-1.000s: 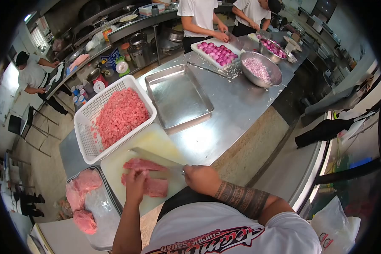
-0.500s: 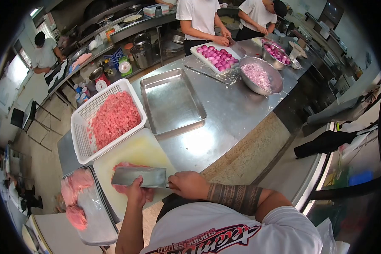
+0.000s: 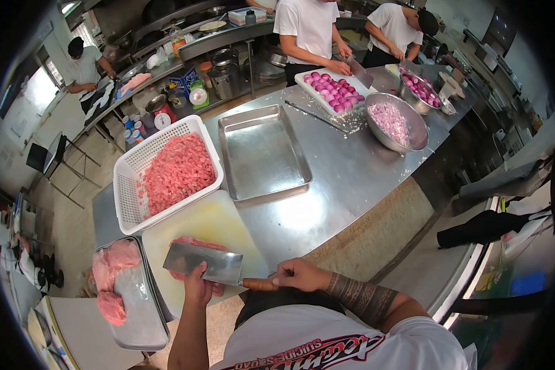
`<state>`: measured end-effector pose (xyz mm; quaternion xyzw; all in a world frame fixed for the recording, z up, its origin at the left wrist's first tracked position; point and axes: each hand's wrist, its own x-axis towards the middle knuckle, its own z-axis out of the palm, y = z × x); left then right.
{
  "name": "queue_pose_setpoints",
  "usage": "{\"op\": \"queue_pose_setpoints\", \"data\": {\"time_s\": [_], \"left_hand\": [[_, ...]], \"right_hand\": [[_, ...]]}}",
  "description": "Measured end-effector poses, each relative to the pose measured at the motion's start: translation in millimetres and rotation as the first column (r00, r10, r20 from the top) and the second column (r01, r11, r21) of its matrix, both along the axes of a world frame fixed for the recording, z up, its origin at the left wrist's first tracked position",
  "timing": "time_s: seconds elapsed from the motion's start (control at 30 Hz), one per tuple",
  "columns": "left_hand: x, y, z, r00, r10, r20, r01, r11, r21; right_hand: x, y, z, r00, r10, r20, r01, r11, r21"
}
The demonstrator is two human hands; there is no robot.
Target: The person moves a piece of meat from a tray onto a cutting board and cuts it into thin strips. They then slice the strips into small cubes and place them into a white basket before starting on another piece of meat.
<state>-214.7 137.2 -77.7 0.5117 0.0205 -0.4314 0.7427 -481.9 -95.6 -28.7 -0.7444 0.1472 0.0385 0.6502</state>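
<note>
A cleaver point(image 3: 206, 261) with a broad steel blade and a wooden handle lies over a slab of raw meat point(image 3: 198, 242) on the cutting board point(image 3: 228, 228). My left hand point(image 3: 201, 287) grips the blade's near edge, its thumb on top and its fingers partly hidden below. At the handle's end is my right hand point(image 3: 302, 275), closed on the tip, leaving most of the wood bare. Left of the board, a metal tray point(image 3: 135, 320) holds more raw meat pieces point(image 3: 114, 265). A white perforated basket point(image 3: 127, 203) of diced meat point(image 3: 177, 169) stands just beyond the board.
A shallow steel pan point(image 3: 265, 154) sits right of the basket. Farther along the steel table are a honing-rod-like stick point(image 3: 314, 116), a bowl of chopped onion point(image 3: 407, 139) and a board of peeled red onions point(image 3: 333, 92). Two co-workers in white shirts point(image 3: 305, 31) work at the far side.
My right hand has slid back along the handle, baring the wood. The cleaver has turned slightly, its handle end swinging nearer me. The whole view has shifted a little.
</note>
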Motion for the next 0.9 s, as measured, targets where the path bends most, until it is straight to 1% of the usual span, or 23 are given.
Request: {"op": "queue_pose_setpoints", "data": {"time_s": [0.03,0.13,0.17,0.23,0.27,0.3,0.37,0.43,0.5,0.57,0.6,0.67,0.7,0.73,0.8,0.83,0.9], "left_hand": [[0.5,0.8,0.5,1.0,-0.008,0.0,0.008,1.0,0.005],[-2.9,2.2,6.3,1.0,-0.021,0.019,0.021,1.0,0.018],[-3.9,-0.5,8.7,0.999,-0.026,0.029,0.026,0.999,0.022],[-6.4,-6.6,9.5,0.999,0.019,0.042,-0.019,1.0,0.016],[-9.2,-6.8,9.0,0.998,0.036,0.044,-0.037,0.999,0.02],[-9.1,-2.6,9.4,0.999,-0.008,0.035,0.007,0.999,0.035],[-3.1,2.0,13.4,0.995,-0.102,0.017,0.101,0.994,0.051],[-7.3,-2.9,22.8,0.998,-0.066,-0.02,0.067,0.995,0.068],[-11.6,-4.9,32.1,0.999,-0.049,-0.01,0.05,0.994,0.097],[-13.9,-6.9,33.3,0.998,-0.051,0.048,0.045,0.992,0.121],[-7.4,-2.4,26.5,0.995,-0.072,-0.067,0.079,0.991,0.105],[8.9,6.3,1.4,0.994,-0.096,-0.053,0.101,0.991,0.089],[5.7,3.7,0.2,0.993,-0.107,-0.045,0.11,0.991,0.08],[2.9,3.7,0.7,0.997,-0.081,-0.015,0.082,0.992,0.096],[4.9,4.6,2.1,0.995,-0.1,0.023,0.097,0.989,0.113],[6.6,5.5,3.0,0.993,-0.109,0.047,0.103,0.987,0.121],[7.2,6.4,2.0,0.992,-0.119,0.051,0.113,0.987,0.115]], "right_hand": [[4.2,-7.9,6.2,1.0,0.003,0.004,-0.003,1.0,0.014],[16.7,-29.3,38.6,0.989,-0.01,0.149,-0.021,0.978,0.207],[19.6,-38.3,53.9,0.983,0.042,0.181,-0.075,0.981,0.18],[23.3,-57.9,92.0,0.961,0.138,0.238,-0.172,0.977,0.129],[23.9,-67.0,113.8,0.93,0.178,0.322,-0.205,0.977,0.054],[22.4,-75.4,136.4,0.892,0.217,0.396,-0.227,0.974,-0.022],[10.5,-93.2,177.9,0.798,0.257,0.545,-0.209,0.966,-0.149],[-9.5,-103.3,217.6,0.742,0.276,0.611,-0.222,0.961,-0.165],[-29.2,-105.6,246.5,0.63,0.318,0.709,-0.19,0.948,-0.257],[-49.3,-103.2,275.4,0.602,0.42,0.679,-0.149,0.895,-0.421],[-59.1,-100.6,288.5,0.594,0.466,0.656,-0.124,0.858,-0.498],[-70.6,-87.5,300.4,0.596,0.433,0.676,0.069,0.811,-0.581],[-76.4,-80.9,306.3,0.599,0.413,0.686,0.165,0.775,-0.611],[-77.3,-69.3,305.5,0.569,0.358,0.74,0.333,0.723,-0.605],[-77.0,-61.6,311.9,0.598,0.33,0.73,0.411,0.656,-0.633],[-75.1,-65.9,321.4,0.662,0.349,0.664,0.33,0.66,-0.675],[-65.6,-62.9,319.6,0.74,0.417,0.527,0.179,0.633,-0.753]]}}
